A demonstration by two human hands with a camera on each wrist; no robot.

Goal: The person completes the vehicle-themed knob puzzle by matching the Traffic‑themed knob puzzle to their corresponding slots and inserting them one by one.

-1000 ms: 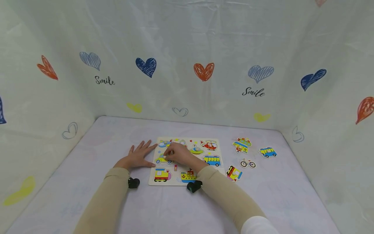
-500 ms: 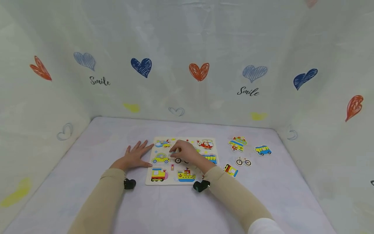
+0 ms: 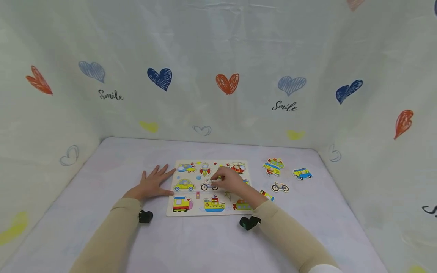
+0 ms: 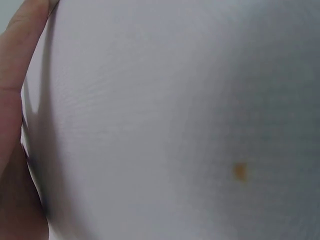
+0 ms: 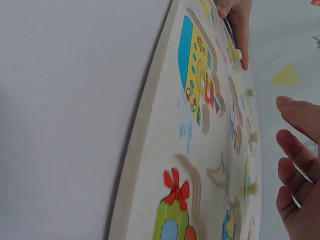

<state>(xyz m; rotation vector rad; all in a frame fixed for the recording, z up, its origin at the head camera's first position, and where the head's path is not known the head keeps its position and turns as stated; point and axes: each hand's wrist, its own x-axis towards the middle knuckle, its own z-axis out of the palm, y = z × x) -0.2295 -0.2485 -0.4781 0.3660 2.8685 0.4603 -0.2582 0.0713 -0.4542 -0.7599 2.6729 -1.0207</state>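
Note:
My left hand (image 3: 151, 184) rests with spread fingers on the table along the left edge of the wooden knob puzzle board (image 3: 170, 210). Above the board's middle hovers my right hand (image 3: 232, 180); in the right wrist view its thumb stands apart from loosely bent fingers (image 5: 300, 150), with nothing between them. A yellow car piece (image 3: 184, 184) lies in its slot, its pale knob (image 5: 237, 53) showing in the right wrist view. Pictured slots for a bicycle (image 3: 209, 185), a train (image 3: 181, 204), a ship (image 3: 214, 204) and a submarine (image 3: 243, 205) show on the board.
Right of the board lie a loose bus piece (image 3: 302, 174), a bicycle piece (image 3: 280, 187), and a submarine piece overlapping a ship piece (image 3: 272, 169). A train piece (image 3: 267, 195) is partly hidden behind my right forearm. A heart-printed curtain (image 3: 191, 106) stands behind the table.
My right hand has let go of the car piece and moved right across the board. My left hand stays at the board's edge. The head view has turned slightly right.

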